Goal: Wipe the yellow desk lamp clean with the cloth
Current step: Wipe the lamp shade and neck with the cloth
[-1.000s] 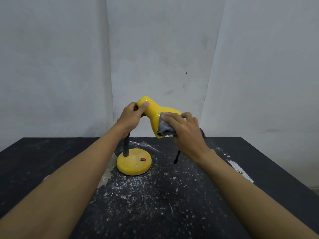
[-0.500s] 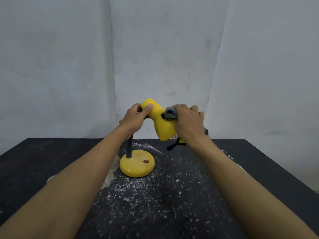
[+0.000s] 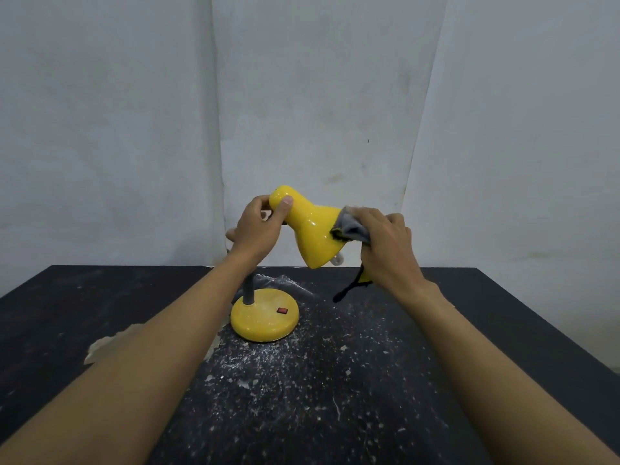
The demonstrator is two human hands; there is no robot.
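Clearly mid-wipe. Grips the narrow rear end of the lamp (image 3: 310,229) with the left hand (image 3: 258,229), thumb laid over the top and fingers curled behind. Clutches a bunched grey cloth (image 3: 354,228) in the right hand (image 3: 385,250), pressed against the wide end of the shade close to the rim. Dangling below that hand, a black strap or cord (image 3: 347,288); cannot tell whether part of the cloth or of the lamp.

Held tilted, mouth down and to the right, with a pale bulb (image 3: 337,260) peeping from the opening. Carried on a grey neck (image 3: 248,292) rising from a round yellow base (image 3: 265,322) with a small red switch (image 3: 282,310), planted toward the far edge of the dark table (image 3: 503,313), about midway along.

Probably light up top and weighted below. Looks hard, glossy and likely slippery, so better pinched at the narrow rear end than round the wide cone. Judging by the neck, likely to bend or swing under rubbing pressure unless braced as now. Best kept clear of the bulb: fragile. Soft cloth, easy to mould round the curve.

Scattered on the table in front of the base, white dust and crumbs (image 3: 302,370). Behind, a plain whitish wall (image 3: 134,129).
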